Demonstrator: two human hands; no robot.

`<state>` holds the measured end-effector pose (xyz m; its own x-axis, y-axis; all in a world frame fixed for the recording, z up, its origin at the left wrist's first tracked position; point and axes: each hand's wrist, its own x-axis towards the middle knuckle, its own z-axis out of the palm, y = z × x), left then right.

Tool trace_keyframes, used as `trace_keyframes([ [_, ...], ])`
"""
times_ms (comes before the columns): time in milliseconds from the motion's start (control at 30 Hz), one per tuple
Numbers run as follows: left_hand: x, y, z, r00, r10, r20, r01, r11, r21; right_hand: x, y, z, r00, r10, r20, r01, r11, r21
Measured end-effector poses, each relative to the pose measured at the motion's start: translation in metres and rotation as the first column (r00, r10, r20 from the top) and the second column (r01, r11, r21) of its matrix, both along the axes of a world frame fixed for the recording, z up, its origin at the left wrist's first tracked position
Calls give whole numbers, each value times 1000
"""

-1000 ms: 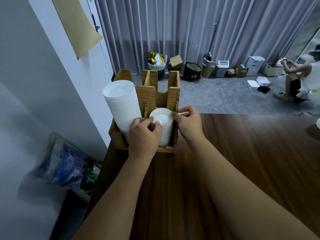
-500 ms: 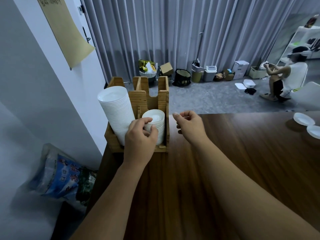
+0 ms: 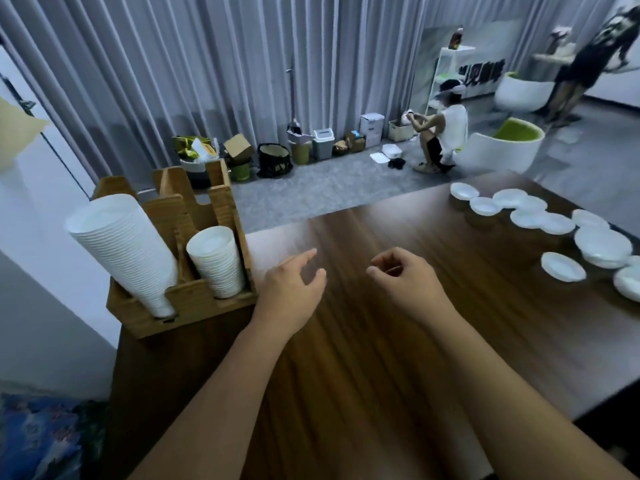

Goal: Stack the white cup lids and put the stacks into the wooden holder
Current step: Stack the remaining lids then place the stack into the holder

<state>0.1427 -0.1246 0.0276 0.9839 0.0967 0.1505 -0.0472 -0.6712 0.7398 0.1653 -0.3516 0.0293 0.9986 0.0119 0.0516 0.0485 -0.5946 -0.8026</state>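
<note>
The wooden holder stands at the table's left corner. A tall stack of white lids leans in its left slot. A shorter stack of lids sits in its right slot. Several loose white lids lie scattered on the table at the far right. My left hand hovers just right of the holder, fingers apart and holding nothing. Over the table's middle, my right hand has its fingers loosely curled, with nothing in them.
The dark wooden table ends at the holder on the left, next to a white wall. A blue bag lies on the floor lower left. Beyond the table's far edge are bins and boxes, a crouching person and white chairs.
Both hands have let go of the short lid stack and pulled back right over the table. The view has swung right, bringing the loose lids into sight.
</note>
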Motion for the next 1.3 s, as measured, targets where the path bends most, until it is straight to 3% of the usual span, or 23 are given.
trace_keyframes([
  [267, 29, -81, -6, 974, -202, -106, 200, 979, -24, -27, -93, 5, 981, -192, -42, 192, 981, 17],
  [500, 65, -172, -8, 963, -258, -70, 257, 966, -35, -13, -177, 0, 965, -237, -113, 242, 970, 34],
  [900, 120, -326, -29, 922, -350, -166, 344, 937, -66, 43, -326, -39, 887, -433, -158, 440, 898, 9],
  [1133, 147, -421, -45, 894, -377, -241, 349, 925, -153, 62, -394, -43, 829, -547, -119, 552, 834, 11],
  [1300, 165, -467, -58, 897, -297, -327, 208, 937, -281, 84, -444, -34, 740, -672, -35, 672, 741, -21],
])
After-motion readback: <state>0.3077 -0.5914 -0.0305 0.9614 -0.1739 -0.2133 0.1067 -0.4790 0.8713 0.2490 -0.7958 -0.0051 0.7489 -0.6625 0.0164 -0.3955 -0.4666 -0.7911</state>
